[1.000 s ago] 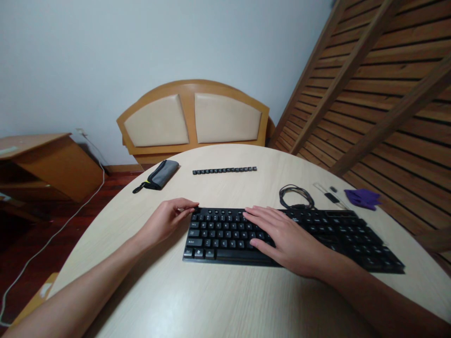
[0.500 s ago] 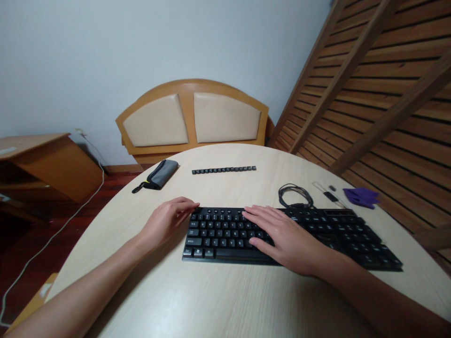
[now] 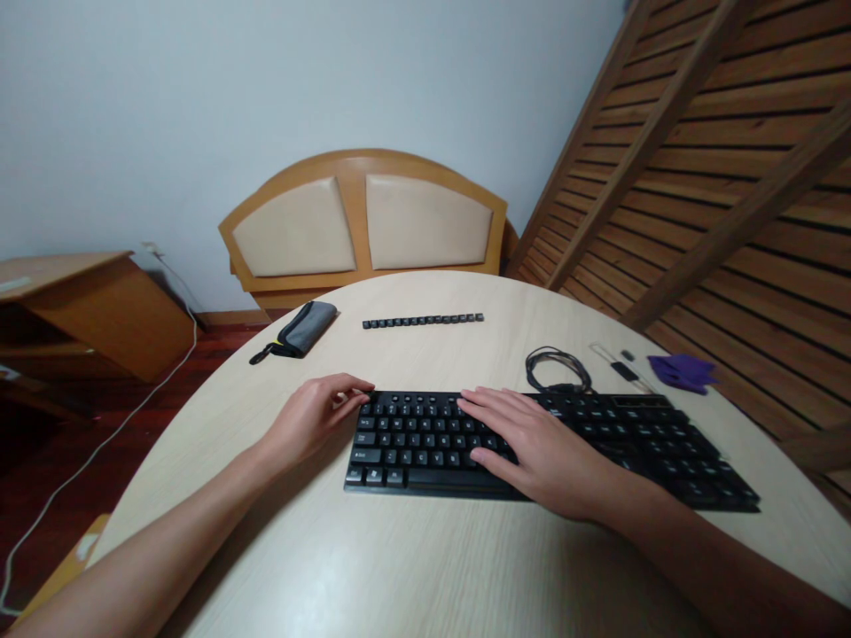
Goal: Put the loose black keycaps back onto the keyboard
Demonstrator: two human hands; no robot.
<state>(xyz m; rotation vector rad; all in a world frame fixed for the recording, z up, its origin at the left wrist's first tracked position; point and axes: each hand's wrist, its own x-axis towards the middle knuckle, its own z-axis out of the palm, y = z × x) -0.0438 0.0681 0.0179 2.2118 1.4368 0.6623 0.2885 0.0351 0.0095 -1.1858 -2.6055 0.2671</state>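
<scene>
A black keyboard lies on the table in front of me, its letter keys towards the left. My left hand is at its far left corner, thumb and forefinger drawn together there. Whatever sits between those fingertips is too small to make out. Across the middle of the keys rests my right hand, palm down with fingers stretched out, covering part of the letter block. Beyond the keyboard, several loose black keycaps stand in a straight row.
A grey pouch with a black clip lies at the far left of the round table. Behind the keyboard is a coiled black cable. To its right are a wire-ended tool and a purple cloth.
My left fingertips have shifted very slightly at the keyboard's corner, with the forefinger a little more arched. The right hand and the keyboard stay in place.
</scene>
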